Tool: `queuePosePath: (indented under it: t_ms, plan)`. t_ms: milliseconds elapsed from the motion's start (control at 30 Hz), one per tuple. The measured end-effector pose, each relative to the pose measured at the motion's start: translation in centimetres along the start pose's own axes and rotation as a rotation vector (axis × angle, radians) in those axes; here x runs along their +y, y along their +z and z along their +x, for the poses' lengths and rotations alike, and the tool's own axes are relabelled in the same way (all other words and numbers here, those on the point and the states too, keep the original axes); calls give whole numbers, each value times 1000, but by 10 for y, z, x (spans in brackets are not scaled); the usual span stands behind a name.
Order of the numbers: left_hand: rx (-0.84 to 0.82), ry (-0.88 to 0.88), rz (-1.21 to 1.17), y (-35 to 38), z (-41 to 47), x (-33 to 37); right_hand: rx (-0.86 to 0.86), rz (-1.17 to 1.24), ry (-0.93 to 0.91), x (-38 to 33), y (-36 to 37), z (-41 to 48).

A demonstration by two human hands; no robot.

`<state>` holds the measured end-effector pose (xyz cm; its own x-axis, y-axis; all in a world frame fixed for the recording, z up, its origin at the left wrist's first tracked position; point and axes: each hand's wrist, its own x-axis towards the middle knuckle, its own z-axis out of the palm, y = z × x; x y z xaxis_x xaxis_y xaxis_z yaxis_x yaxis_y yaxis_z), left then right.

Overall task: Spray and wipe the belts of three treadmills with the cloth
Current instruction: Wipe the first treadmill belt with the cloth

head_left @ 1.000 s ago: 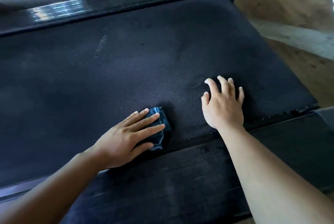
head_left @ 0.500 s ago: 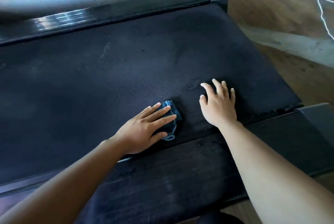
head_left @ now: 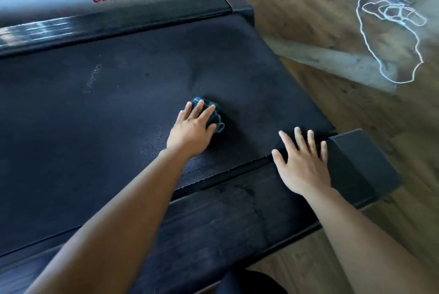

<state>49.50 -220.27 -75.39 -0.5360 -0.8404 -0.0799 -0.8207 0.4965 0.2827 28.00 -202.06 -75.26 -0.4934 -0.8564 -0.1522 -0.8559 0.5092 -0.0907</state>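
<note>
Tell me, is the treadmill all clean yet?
Not yet. No finished patch is plain to see. The left hand presses the blue cloth on the belt, mid-wipe; the right hand rests at the belt's near edge. A pale speckled streak farther up needs wiping. The other two treadmills are out of view.

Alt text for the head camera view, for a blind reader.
A left hand presses a dark blue cloth onto a black treadmill belt, while the right hand rests spread at the belt's near edge. A white cable lies on the wooden floor beyond.
</note>
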Motion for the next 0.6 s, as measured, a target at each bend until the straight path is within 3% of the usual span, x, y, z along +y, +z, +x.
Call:
queuePosePath:
  t_ms: [167, 300, 433, 600]
  plan:
    - [-90, 254, 31, 10, -7, 50, 53, -4, 14, -3, 2, 2]
    - [-132, 389, 64, 18, -53, 34, 54, -9, 12, -3, 3, 3]
    - [-65, 305, 25, 11, -77, -16, 69, -11, 21, -3, 4, 3]
    - [30, 56, -14, -6, -23, -75, 77, -20, 23, -6, 4, 3]
